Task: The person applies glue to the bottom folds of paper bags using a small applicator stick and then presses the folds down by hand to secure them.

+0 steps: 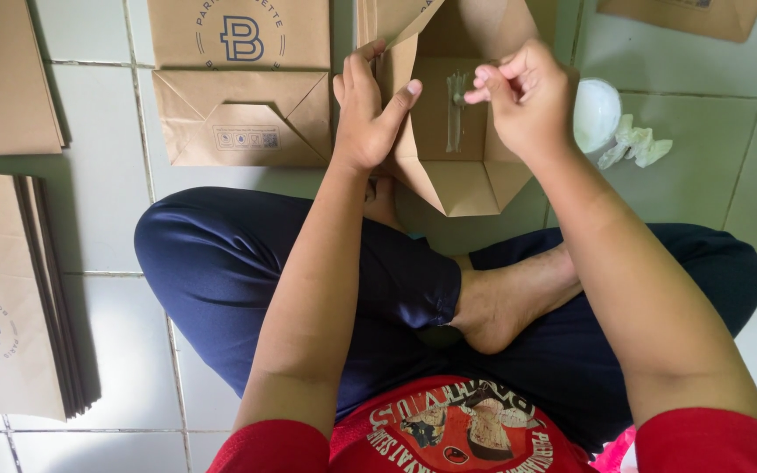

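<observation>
I sit cross-legged on a white tiled floor with a brown paper bag [449, 175] lying in front of my legs, its bottom flaps unfolded. My left hand [365, 109] grips the left flap of the bag's bottom, thumb pressed on the paper. My right hand [527, 96] hovers over the middle panel, fingers bent, forefinger next to a streak of glue [456, 109] on the paper. Whether that hand touches the paper is unclear.
A finished folded brown bag [243, 105] with a printed logo lies at upper left. A stack of flat bags [10, 298] lies at left, another bag [2, 79] at top left. A small white glue cup [595, 114] and crumpled white tissue [637, 144] sit at right.
</observation>
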